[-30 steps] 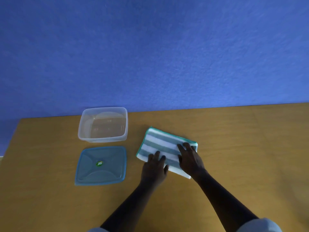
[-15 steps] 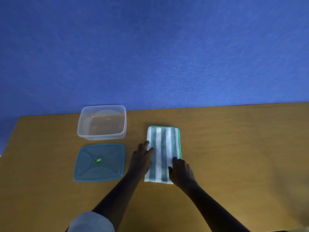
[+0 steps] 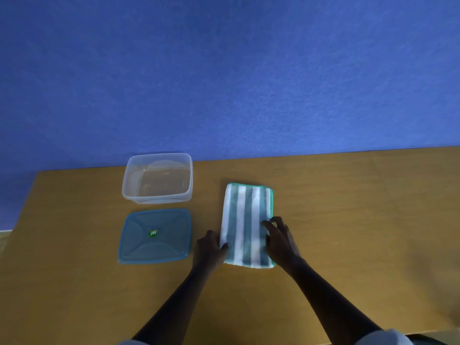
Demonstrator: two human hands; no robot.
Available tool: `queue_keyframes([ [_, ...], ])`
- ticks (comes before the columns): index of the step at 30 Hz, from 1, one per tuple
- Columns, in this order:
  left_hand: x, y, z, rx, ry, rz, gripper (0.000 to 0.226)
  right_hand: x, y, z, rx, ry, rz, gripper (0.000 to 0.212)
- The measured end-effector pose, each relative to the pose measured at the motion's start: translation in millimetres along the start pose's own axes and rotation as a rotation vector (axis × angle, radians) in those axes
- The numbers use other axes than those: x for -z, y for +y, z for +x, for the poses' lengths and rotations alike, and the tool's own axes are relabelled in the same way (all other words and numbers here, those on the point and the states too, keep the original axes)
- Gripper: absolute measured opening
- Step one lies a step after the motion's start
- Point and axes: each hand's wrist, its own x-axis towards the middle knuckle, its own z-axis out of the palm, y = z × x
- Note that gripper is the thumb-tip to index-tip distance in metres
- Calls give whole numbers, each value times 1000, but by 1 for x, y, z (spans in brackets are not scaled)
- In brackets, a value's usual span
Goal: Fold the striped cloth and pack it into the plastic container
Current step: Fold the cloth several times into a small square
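The striped cloth, green and white with a green hem, lies folded into a narrow rectangle on the table, stripes running away from me. My left hand grips its near left corner. My right hand pinches its near right edge, fingers curled on top of the fabric. The clear plastic container stands open and empty at the back left, apart from the cloth.
The blue lid lies flat in front of the container, left of my left hand. The wooden table ends at a blue wall behind and at its left edge near the container.
The cloth was turned from a slanted lie to stripes pointing away from me. My left hand slid down to its near left corner, and my right hand now sits on the near right edge.
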Motion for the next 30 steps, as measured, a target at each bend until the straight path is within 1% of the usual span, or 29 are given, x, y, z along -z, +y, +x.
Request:
queue_keyframes([
  [4,0,0,-1,94,-118,-101,36,-8,6,-5,26,10,-18,45],
  [7,1,-1,-1,162,-173,-234,34,-9,9,-7,77,39,-129,40],
  [8,1,-2,0,195,-179,-322,31,-8,9,-9,122,57,-164,48],
  [9,0,-1,0,244,-197,-461,29,-9,8,-12,173,61,-182,61],
  [11,3,4,1,398,-290,-827,25,-13,6,-20,276,38,-179,88],
  [12,5,7,1,463,-327,-963,20,-18,4,-25,310,10,-179,98],
  [13,7,10,1,507,-345,-1030,16,-21,4,-29,325,-16,-185,104],
  [14,9,11,2,533,-353,-1063,14,-25,4,-33,325,-32,-192,104],
  [15,11,11,3,543,-352,-1083,13,-27,6,-35,318,-32,-198,100],
  [17,14,11,8,552,-357,-1087,15,-27,8,-36,299,3,-174,77],
  [18,16,11,10,543,-342,-1038,16,-25,9,-36,286,30,-139,65],
  [19,18,10,13,506,-309,-916,17,-22,9,-34,274,51,-100,54],
  [20,20,8,17,425,-245,-718,18,-19,8,-32,269,62,-66,45],
  [21,23,6,19,306,-142,-483,23,-16,9,-29,271,74,-43,35],
  [22,27,6,20,165,-37,-302,30,-14,10,-25,275,81,-26,26],
  [23,32,5,19,11,25,-238,39,-11,12,-21,274,82,-5,23],
  [24,38,5,18,-132,17,-267,46,-8,13,-17,263,69,24,22],
  [26,44,7,16,-311,-170,-356,64,1,15,-10,221,38,91,21],
  [27,45,8,16,-372,-261,-321,78,3,16,-6,198,37,120,19],
  [28,46,8,15,-422,-310,-237,91,6,16,-3,167,40,150,16],
  [30,44,2,15,-472,-331,-56,111,9,16,2,87,42,218,17],
])
